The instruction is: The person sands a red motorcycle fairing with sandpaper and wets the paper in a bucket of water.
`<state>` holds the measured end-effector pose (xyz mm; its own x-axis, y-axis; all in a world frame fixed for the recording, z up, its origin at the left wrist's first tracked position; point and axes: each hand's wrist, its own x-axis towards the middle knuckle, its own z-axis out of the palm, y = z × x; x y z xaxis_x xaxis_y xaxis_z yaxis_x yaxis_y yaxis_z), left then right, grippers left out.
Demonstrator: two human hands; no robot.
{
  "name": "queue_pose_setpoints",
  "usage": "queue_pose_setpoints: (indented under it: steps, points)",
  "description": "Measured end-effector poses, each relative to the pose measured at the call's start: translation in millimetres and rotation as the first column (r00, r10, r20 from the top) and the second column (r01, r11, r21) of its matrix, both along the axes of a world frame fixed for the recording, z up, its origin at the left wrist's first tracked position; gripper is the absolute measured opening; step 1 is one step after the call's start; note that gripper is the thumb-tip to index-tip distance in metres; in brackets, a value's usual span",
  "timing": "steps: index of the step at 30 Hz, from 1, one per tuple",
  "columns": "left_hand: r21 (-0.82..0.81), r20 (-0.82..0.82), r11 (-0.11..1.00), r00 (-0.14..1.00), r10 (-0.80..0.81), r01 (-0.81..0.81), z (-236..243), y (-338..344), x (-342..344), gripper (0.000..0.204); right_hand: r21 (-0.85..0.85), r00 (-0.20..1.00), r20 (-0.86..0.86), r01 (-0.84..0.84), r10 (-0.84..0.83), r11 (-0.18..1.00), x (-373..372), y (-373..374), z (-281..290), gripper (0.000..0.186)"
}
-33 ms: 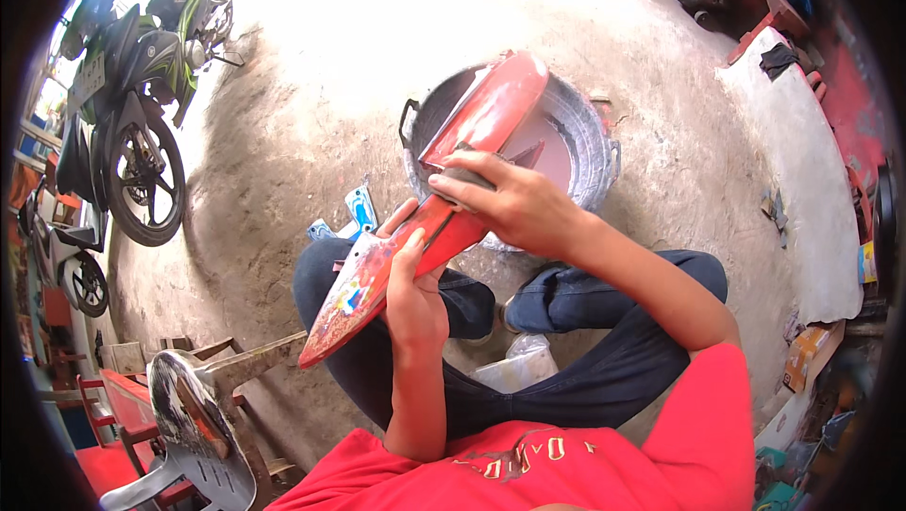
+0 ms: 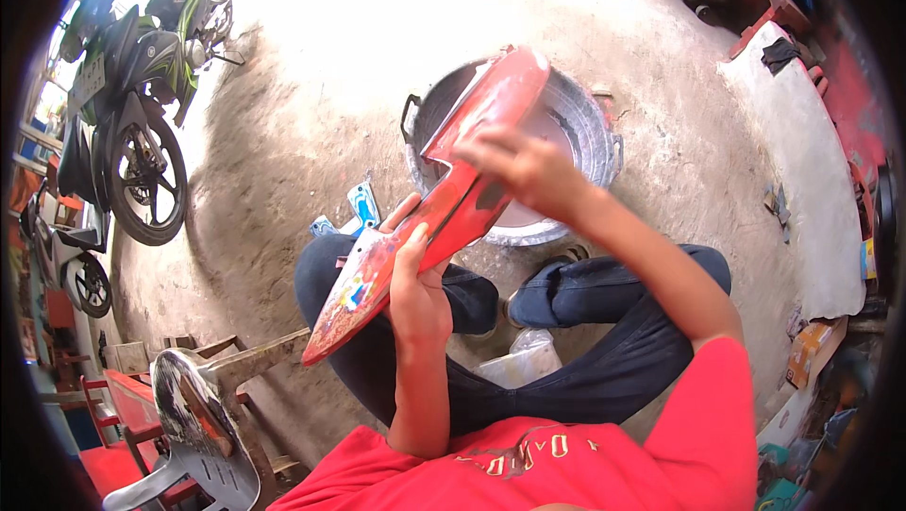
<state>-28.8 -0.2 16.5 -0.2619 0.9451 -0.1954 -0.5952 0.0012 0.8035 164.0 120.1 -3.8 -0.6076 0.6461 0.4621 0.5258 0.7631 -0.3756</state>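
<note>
A long red plastic panel point(image 2: 510, 86), worn and stickered at its pointed lower end, lies diagonally above my lap. My left hand point(image 2: 415, 299) is closed around its lower half, thumb on the near edge. My right hand point(image 2: 528, 171), blurred, is curled on the panel's middle over a dark grey pad point(image 2: 489, 194), partly hidden. Behind the panel stands a large metal basin point(image 2: 599, 157) with dark handles and murky pinkish liquid. Blue-and-white patterned pieces point(image 2: 363, 204) lie left of the basin. A translucent container point(image 2: 519, 369) sits between my crossed legs.
Motorbikes point(image 2: 142, 167) stand at left. A battered chair point(image 2: 217, 417) and red chairs are at lower left. A pale slab point(image 2: 807, 200) with a dark cloth lines the right side, near a cardboard box point(image 2: 813, 351) and red metal frames.
My right hand has shifted slightly up and right along the panel and is now blurred. The panel's lower tip has moved a little up.
</note>
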Motion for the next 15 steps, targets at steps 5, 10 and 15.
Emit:
queue_pose_setpoints:
  steps: [5, 10, 15]
  points:
    - [0.022, 0.014, 1.000, 1.000, 0.017, -0.017, 4.1, 0.9, -0.9, 0.051, 0.053, 0.989, -0.137, -0.044, 0.051, 0.998, -12.3, -6.2, -6.0, 0.044]
    - [0.017, 0.028, 1.000, 1.000, -0.003, 0.002, 2.1, 3.3, 3.4, 0.051, 0.020, 0.988, -0.082, 0.135, -0.133, 0.991, 10.5, 14.5, -22.8, 0.045]
    - [0.017, 0.016, 0.999, 0.999, 0.033, -0.033, 0.2, 0.3, -4.7, 0.051, 0.144, 0.997, -0.052, -0.056, 0.064, 0.988, -23.9, -21.0, -3.0, 0.042]
